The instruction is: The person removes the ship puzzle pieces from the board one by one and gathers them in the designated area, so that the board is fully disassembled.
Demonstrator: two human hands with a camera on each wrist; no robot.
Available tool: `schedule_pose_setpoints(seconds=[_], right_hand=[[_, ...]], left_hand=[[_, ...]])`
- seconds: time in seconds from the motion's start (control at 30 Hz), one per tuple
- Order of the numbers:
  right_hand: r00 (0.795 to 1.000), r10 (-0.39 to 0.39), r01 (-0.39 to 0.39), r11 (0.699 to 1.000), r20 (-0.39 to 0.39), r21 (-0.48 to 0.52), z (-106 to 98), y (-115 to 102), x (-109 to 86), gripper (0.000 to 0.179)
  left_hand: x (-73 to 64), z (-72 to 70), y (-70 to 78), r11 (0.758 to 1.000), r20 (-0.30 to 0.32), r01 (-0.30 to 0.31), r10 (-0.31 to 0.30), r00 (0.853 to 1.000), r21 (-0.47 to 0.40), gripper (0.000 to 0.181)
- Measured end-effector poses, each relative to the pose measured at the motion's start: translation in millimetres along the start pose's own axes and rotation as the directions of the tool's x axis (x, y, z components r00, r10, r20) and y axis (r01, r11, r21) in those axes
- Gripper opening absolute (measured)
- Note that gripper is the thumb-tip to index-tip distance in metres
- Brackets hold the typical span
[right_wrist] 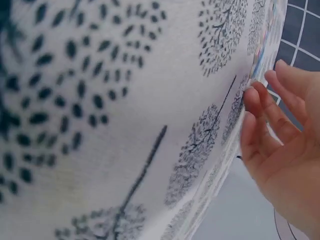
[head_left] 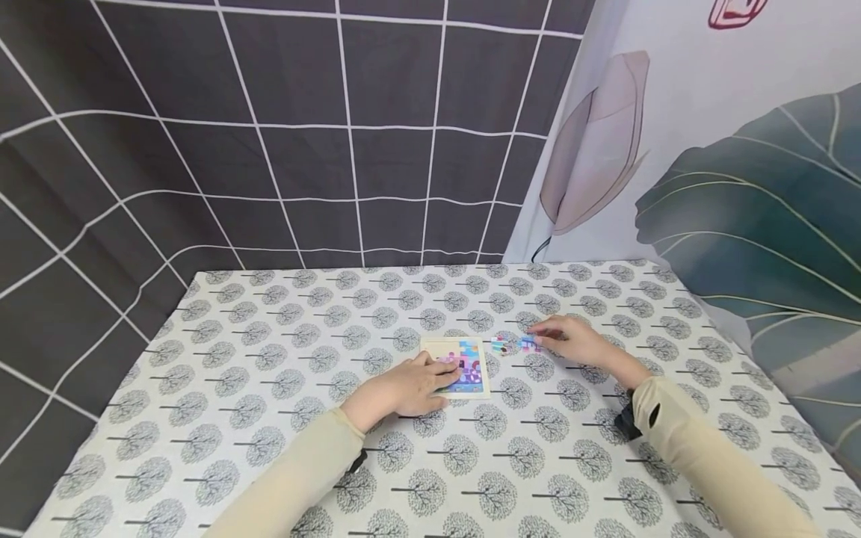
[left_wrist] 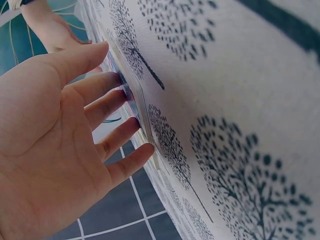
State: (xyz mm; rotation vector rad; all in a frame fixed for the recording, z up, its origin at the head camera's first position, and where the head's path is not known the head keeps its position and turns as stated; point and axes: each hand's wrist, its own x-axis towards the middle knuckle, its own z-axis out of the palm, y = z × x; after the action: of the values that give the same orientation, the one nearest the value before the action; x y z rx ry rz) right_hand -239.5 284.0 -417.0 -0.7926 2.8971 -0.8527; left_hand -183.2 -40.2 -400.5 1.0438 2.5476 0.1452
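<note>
Across the bench, covered in a white cloth printed with dark trees [head_left: 282, 448], I see a shallow, square picture puzzle with a cream frame [head_left: 483, 366] lying flat near the middle, its colourful picture partly filled and a far-left patch bare. The person's left hand [head_left: 413, 386] is spread loose, grasping nothing, its extended fingers resting on the puzzle. To the right of the frame lie a small multicoloured loose piece [head_left: 499, 344] and, just beyond it, a blue-and-pink loose piece [head_left: 529, 343]. The right hand [head_left: 570, 340] has bent fingers at that second piece; I cannot tell whether they pinch it. The step in hand looks like taking up a loose piece, and the next move would call for a sure fingertip grip while the frame stays steady.
</note>
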Motion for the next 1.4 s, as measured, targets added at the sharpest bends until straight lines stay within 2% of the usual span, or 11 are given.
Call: schedule_pose_setpoints(seconds=[0.17, 0.43, 0.53, 0.67, 0.8, 1.0, 1.23, 1.4], right_hand=[[0.998, 0.041, -0.039, 0.998, -0.046, 0.053, 3, -5, 0.6, 0.033], [0.996, 0.083, -0.083, 0.996, -0.020, 0.029, 7, -20, 7.2, 0.045], [0.995, 0.094, -0.093, 0.994, -0.018, 0.051, 9, -25, 10.5, 0.047], [0.999, 0.048, -0.046, 0.996, -0.024, 0.081, 13, -30, 17.5, 0.046], [1.000, 0.000, 0.002, 0.998, -0.026, 0.066, 18, -35, 24.3, 0.045], [0.999, -0.005, 0.008, 0.998, -0.042, 0.065, 20, -42, 34.5, 0.048], [0.995, -0.100, 0.099, 0.993, 0.012, 0.065, 29, -50, 46.4, 0.039], [0.991, -0.128, 0.126, 0.991, 0.045, 0.048, 37, -56, 50.2, 0.035]], left_hand=[[-0.4, -1.1, -1.1, 1.000, 0.003, 0.001, -0.001, 1.000, -0.005, 0.055], [-2.5, -0.2, -1.4, 0.999, 0.003, -0.001, 0.001, 1.000, -0.050, 0.055], [-3.7, 1.1, -1.3, 0.999, 0.008, 0.001, -0.001, 1.000, -0.050, 0.055], [-2.6, 2.2, -1.7, 0.999, 0.003, 0.002, -0.002, 1.000, -0.036, 0.055], [-1.3, 1.8, -1.2, 1.000, -0.004, 0.000, 0.000, 1.000, -0.021, 0.055], [0.7, -0.8, -0.4, 1.000, -0.005, 0.005, -0.005, 1.000, 0.005, 0.056], [0.6, -3.2, 0.7, 1.000, 0.010, 0.009, -0.009, 1.000, 0.004, 0.055], [-1.0, -4.1, 1.4, 1.000, 0.015, 0.014, -0.014, 1.000, 0.000, 0.055]])
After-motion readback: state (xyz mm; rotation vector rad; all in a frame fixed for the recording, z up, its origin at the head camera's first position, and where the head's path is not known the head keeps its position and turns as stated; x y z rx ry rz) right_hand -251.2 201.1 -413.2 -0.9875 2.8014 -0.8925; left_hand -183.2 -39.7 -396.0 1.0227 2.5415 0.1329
